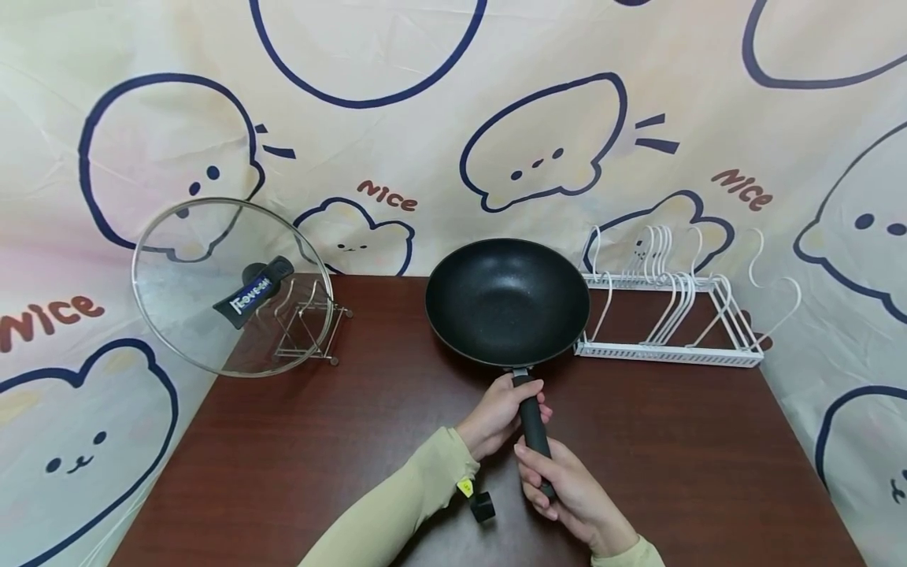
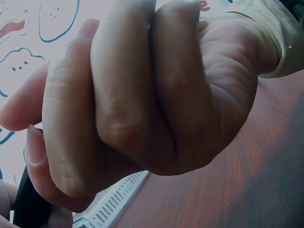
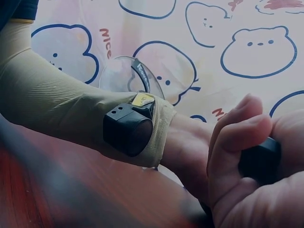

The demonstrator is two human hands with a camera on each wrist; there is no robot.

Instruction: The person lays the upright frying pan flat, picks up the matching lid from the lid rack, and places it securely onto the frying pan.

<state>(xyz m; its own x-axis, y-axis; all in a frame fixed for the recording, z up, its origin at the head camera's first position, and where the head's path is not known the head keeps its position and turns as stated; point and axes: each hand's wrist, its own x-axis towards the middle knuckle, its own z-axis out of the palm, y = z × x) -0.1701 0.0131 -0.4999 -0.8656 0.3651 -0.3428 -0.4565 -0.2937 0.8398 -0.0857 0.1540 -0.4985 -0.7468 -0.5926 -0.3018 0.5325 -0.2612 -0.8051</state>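
Note:
A black frying pan (image 1: 506,303) faces up in the head view, its dark handle (image 1: 534,429) pointing toward me. My left hand (image 1: 492,417) grips the handle close to the pan, with the thumb across the top. Nearer the handle's end, my right hand (image 1: 574,488) curls its fingers around it. The left wrist view is mostly filled by the bent fingers of the left hand (image 2: 128,90), which hide most of the handle. In the right wrist view, the butt of the handle (image 3: 260,161) shows within the right hand (image 3: 256,199). Whether the pan touches the table, I cannot tell.
At the left, a glass lid (image 1: 191,315) with a black knob leans upright in a small wire stand (image 1: 342,315). A white rack (image 1: 666,354) with several upright prongs stands at the right, close to the pan. Printed cloth (image 1: 425,157) hangs behind the brown table (image 1: 283,441).

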